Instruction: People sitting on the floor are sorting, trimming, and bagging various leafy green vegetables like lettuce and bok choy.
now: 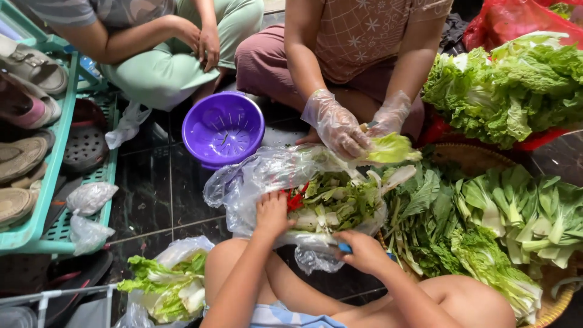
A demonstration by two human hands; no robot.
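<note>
My left hand grips the near edge of a clear plastic bag on the floor, its fingertips beside a red piece. The bag holds cut leafy vegetable scraps. My right hand is closed around a blue-handled tool at the bag's near side; its blade is hidden. Across the bag, a seated person's hands in clear gloves hold a pale green leaf above it.
A purple colander sits on the dark tiles behind the bag. Leafy greens fill a woven basket at right, with heaped lettuce beyond. A teal shoe rack stands left. Bagged lettuce lies by my knee.
</note>
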